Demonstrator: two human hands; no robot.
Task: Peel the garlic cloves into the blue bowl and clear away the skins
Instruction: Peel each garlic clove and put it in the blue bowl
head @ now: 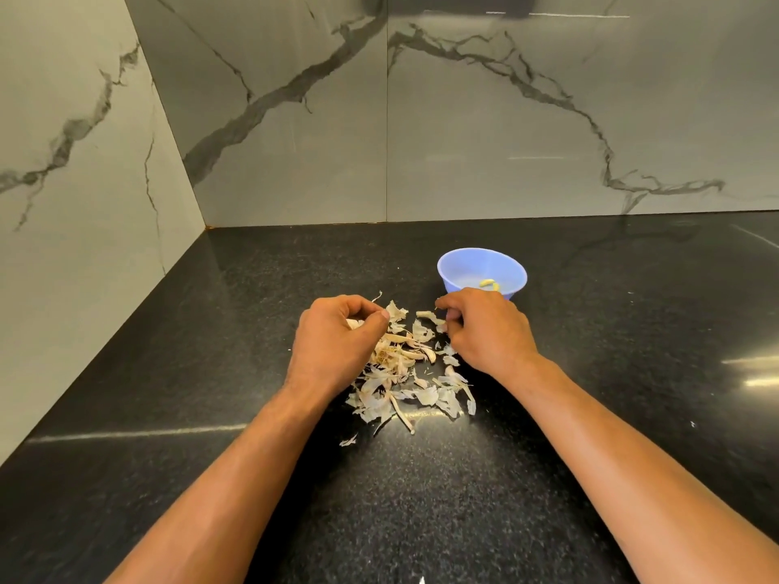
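Observation:
A heap of pale garlic skins (pixel 411 383) lies on the black counter between my two hands. My left hand (pixel 337 343) sits at the heap's left edge, fingers curled round a whitish piece of garlic (pixel 353 323) that mostly hides in the palm. My right hand (pixel 484 330) is at the heap's right edge, fingers curled down and pinching at skins (pixel 438 326). Just behind the right hand stands the blue bowl (pixel 455 263), with peeled yellowish cloves (pixel 489 283) in its bottom.
The black speckled counter (pixel 421 499) runs into a corner of grey marble walls (pixel 506 120) at the left and back. A few stray skin flakes (pixel 349 440) lie in front of the heap.

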